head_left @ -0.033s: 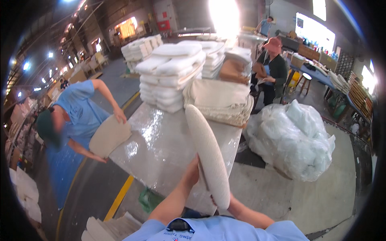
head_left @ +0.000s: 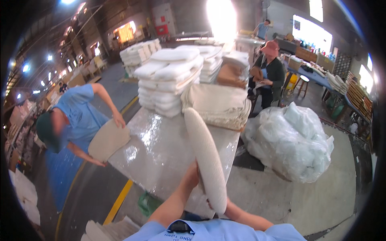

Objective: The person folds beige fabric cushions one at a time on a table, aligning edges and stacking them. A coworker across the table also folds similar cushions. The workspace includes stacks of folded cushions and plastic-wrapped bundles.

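A cream fabric-covered seat cushion (head_left: 207,160) stands on its narrow edge in front of me, above the table's near end, its far end leaning away from me. My left hand (head_left: 194,173) grips its left side, with the fingers partly hidden behind it. Low on the cushion, my right hand (head_left: 210,204) holds the near end and is mostly covered by it. Just beyond the cushion's tip lies a stack of folded beige fabric covers (head_left: 217,100). White foam pads (head_left: 169,74) are piled up to the left of that stack.
A co-worker (head_left: 82,120) at the left holds a beige pad (head_left: 109,138) at the corner of the plastic-covered table (head_left: 152,156). A big bundle of clear plastic (head_left: 291,142) sits on the floor at the right. Behind it, a person in a red hat (head_left: 270,66) sits handling brown material.
The view has shifted very slightly. Both hands keep their hold on the cushion, which stays at nearly the same tilt.
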Motion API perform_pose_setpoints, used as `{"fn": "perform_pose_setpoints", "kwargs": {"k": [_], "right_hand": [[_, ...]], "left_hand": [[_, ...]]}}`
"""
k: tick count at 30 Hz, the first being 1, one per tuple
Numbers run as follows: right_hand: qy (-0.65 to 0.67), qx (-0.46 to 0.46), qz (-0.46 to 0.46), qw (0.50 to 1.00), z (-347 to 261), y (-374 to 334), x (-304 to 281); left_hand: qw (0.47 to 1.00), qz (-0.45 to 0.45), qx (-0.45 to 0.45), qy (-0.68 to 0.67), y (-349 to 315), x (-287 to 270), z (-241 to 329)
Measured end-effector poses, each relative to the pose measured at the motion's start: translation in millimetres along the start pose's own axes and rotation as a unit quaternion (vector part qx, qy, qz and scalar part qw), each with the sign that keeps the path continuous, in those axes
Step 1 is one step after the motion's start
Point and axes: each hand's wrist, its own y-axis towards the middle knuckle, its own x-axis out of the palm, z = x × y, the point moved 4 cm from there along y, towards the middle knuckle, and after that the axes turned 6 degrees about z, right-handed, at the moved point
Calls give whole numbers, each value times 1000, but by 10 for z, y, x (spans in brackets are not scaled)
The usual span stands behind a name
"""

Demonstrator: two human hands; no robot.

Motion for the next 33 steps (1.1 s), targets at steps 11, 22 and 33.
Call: {"fn": "perform_pose_setpoints", "kwargs": {"k": [11, 22, 33], "right_hand": [[-177, -273, 216, 921, -1101, -625, -8], [-104, -603, 297, 733, -1039, -1063, 441], [-183, -435, 464, 750, -392, -645, -405]], "left_hand": [[915, -279, -199, 213, -20, 38, -155], [753, -357, -267, 484, 55, -484, -243], [572, -318, -89, 751, 270, -591, -548]]}}
